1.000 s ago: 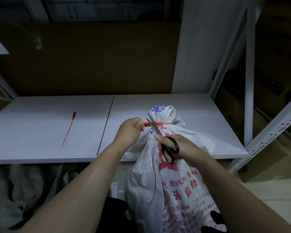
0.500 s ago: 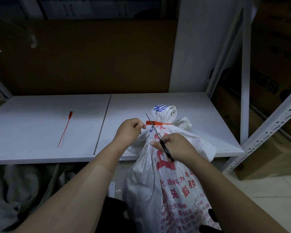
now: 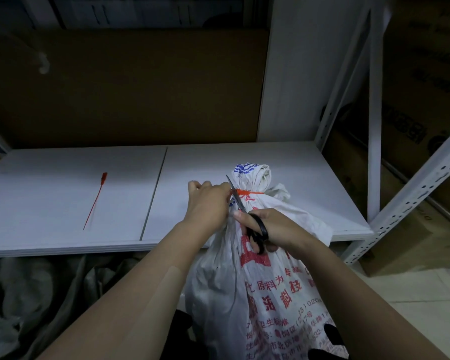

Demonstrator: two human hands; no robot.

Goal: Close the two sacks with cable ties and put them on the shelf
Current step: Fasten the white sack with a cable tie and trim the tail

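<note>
A white woven sack with red printing stands in front of the white shelf board. Its bunched neck is bound by a red cable tie. My right hand grips black-handled scissors, whose blades point up at the tie's left end. My left hand is at the sack's neck just left of the blades, its fingertips pinching at the tie's end, which is hidden behind them. A second, loose red cable tie lies on the left shelf board.
A grey sack lies slumped under the shelf at lower left. Brown cardboard backs the shelf. White perforated uprights frame the right side, with cardboard boxes behind them. Pale floor tiles show at lower right.
The scissor handles have spread apart again after being squeezed together. My left hand has shifted closer to the tie and its fingers have loosened.
</note>
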